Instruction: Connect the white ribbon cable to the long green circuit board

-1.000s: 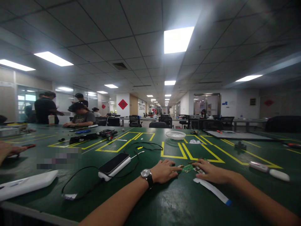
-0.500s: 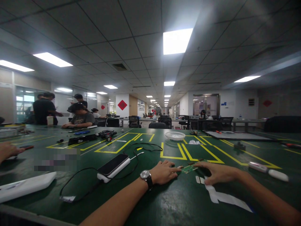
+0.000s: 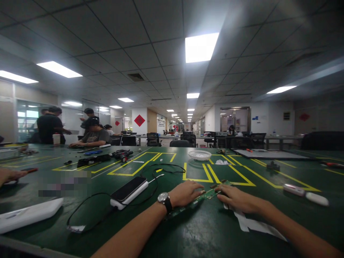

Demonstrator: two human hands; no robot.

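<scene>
A long, narrow green circuit board [image 3: 208, 195] lies at a slant in front of me, and part of it shows below my left wrist. My left hand [image 3: 186, 194], with a watch [image 3: 164, 200] on the wrist, covers its middle, fingers bent over its edge. On the board's far right part, my right hand [image 3: 238, 198] grips with thumb and fingers. A white paper strip [image 3: 258, 225] lies partly under my right hand and forearm; what joins it to the board, if anything, is hidden.
Left of my arm, a phone [image 3: 129, 188] rests on a white block with a black cable. A white basket [image 3: 199, 155] stands beyond my hands. Two rounded white objects [image 3: 317, 199] lie at right. At far left is another person's hand [image 3: 10, 175].
My right hand has shifted left and closed over the board, covering the small white tab beside it. My left hand has lifted slightly, and more of the board shows under its wrist.
</scene>
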